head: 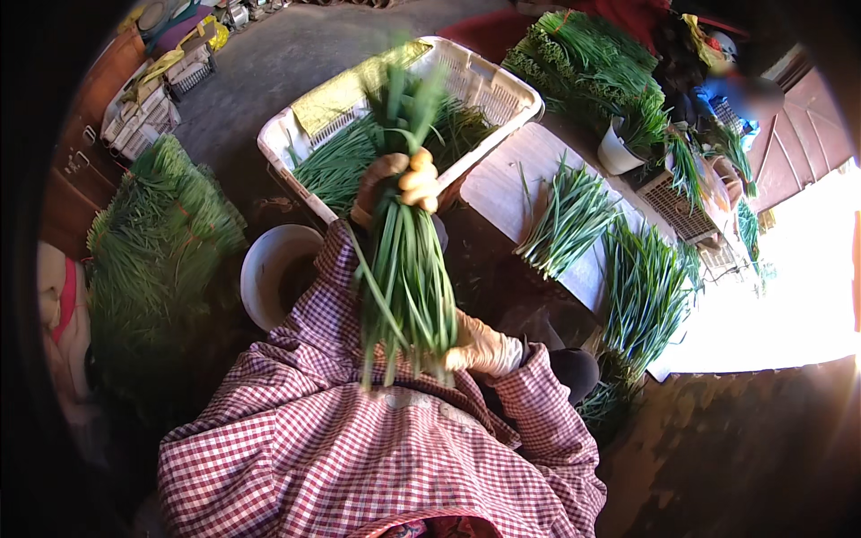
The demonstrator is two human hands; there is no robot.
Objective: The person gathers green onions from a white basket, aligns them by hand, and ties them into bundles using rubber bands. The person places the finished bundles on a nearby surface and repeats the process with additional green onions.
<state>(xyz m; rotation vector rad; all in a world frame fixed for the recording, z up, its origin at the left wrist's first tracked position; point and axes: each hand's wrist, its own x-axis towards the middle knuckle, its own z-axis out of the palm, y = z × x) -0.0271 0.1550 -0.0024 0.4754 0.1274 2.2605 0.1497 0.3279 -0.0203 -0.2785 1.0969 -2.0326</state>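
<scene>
My left hand [418, 179], in a tan work glove, grips a bunch of long green leaves that look like garlic chives [412, 276] around its middle. One end fans down toward my lap; the upper end is blurred and stands over a white plastic crate [514, 107]. My right hand [485, 344], also gloved, is beside the lower ends at their right edge. Some of its fingers are hidden by the leaves, so I cannot tell if it grips them. Loose chives [340, 161] lie inside the crate, along with a yellow sheet [336, 104] over its far left side.
A pale board [498, 175] to the right bears two piles of chives [572, 218]. Left of me are a white bucket [259, 276] and a large stack of tied bunches [168, 228]. Another stack [592, 67] lies far right, near a person in blue [733, 101].
</scene>
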